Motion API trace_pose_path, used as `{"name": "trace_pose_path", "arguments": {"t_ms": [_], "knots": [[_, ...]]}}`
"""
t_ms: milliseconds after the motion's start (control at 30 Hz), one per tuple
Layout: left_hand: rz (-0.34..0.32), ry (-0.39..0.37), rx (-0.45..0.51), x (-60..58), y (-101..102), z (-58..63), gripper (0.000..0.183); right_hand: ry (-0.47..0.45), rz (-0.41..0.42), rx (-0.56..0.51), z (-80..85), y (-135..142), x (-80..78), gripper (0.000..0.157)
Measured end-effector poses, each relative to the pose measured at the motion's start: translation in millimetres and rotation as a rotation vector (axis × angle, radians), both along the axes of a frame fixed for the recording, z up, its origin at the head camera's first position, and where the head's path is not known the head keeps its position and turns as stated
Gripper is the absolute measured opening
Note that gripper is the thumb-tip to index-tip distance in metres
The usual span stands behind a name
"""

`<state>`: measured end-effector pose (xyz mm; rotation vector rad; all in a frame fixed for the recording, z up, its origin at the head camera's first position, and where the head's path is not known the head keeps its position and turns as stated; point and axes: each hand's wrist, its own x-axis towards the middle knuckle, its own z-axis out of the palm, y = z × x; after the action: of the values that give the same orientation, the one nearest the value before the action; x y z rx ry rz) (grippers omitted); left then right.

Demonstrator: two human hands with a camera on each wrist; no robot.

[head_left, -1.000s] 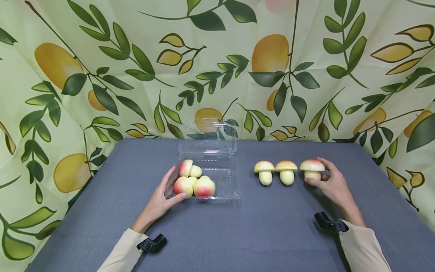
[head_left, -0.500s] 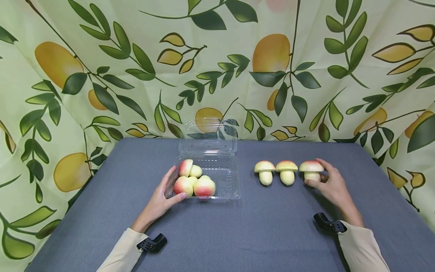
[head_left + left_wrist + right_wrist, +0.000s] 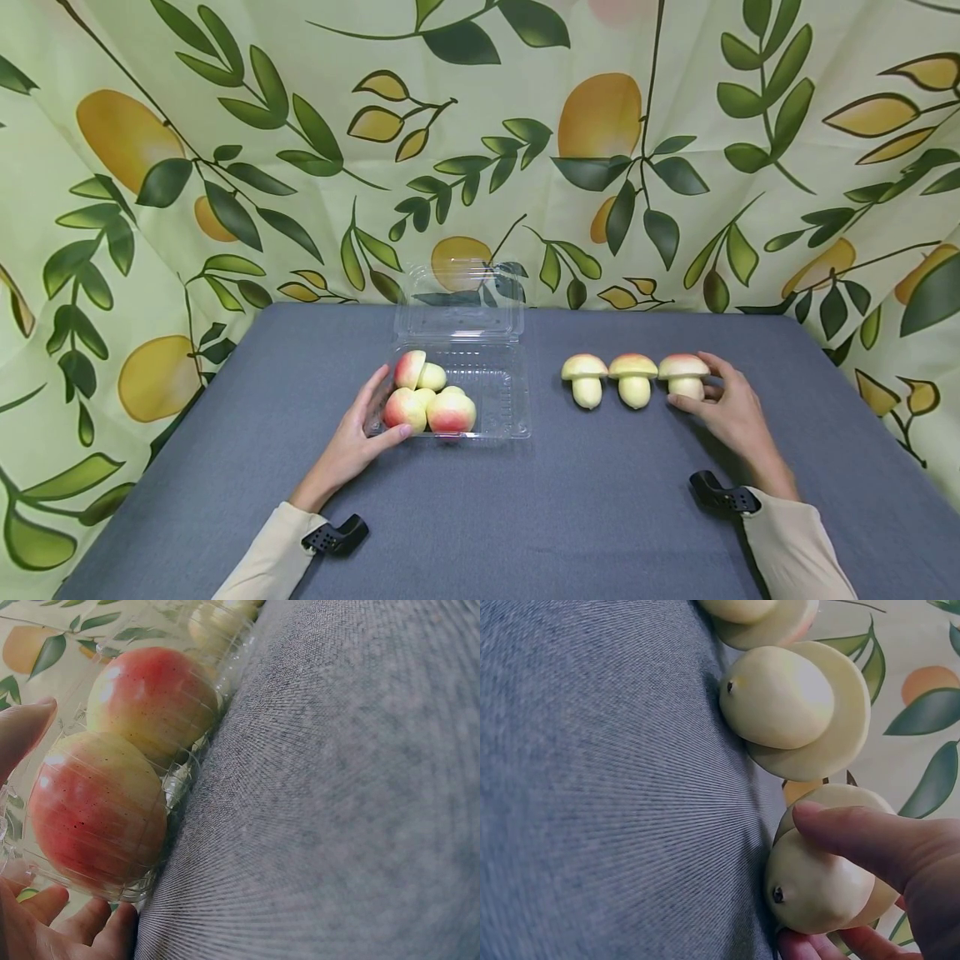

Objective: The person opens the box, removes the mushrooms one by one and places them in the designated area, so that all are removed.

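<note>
In the head view a clear plastic clamshell box (image 3: 502, 396) lies with its lid up, holding several red-and-yellow mushroom shapes (image 3: 452, 412) in its left half. My left hand (image 3: 352, 440) grips its near left corner, thumb at the front rim and fingers along the left side. To the right, my right hand (image 3: 731, 410) holds a toy mushroom (image 3: 684, 367) with a reddish cap by its stem and cap. The right wrist view shows my thumb (image 3: 862, 832) across this mushroom's pale stem (image 3: 817, 881), with fingertips below.
Two more mushrooms, one in the middle (image 3: 633, 379) and one at the left (image 3: 585, 379), stand in a row beside the held one on the grey-blue tablecloth (image 3: 525, 517). A leaf-and-fruit patterned curtain (image 3: 480, 150) hangs behind the table.
My right hand has moved slightly left with the mushroom, narrowing the gap to the middle one until their caps nearly meet. The left hand and box have stayed still.
</note>
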<state>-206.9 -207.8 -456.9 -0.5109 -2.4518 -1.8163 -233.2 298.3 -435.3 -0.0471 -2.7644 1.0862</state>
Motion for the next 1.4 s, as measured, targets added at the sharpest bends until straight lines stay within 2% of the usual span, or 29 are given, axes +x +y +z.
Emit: {"name": "trace_pose_path", "arguments": {"t_ms": [500, 1033, 1400], "knots": [[-0.005, -0.003, 0.008, 0.0, 0.0, 0.1, 0.09, 0.011, 0.01, -0.02, -1.1, -1.5, 0.3, 0.087], [-0.005, 0.003, 0.012, 0.0, 0.4, 0.3, 0.09, -0.023, 0.017, -0.034, 0.4, -0.1, -0.2, 0.091], [0.004, -0.003, 0.001, 0.2, 0.4, 0.1, 0.09, -0.026, 0.012, -0.023, 5.2, 3.2, 1.3, 0.085]]}}
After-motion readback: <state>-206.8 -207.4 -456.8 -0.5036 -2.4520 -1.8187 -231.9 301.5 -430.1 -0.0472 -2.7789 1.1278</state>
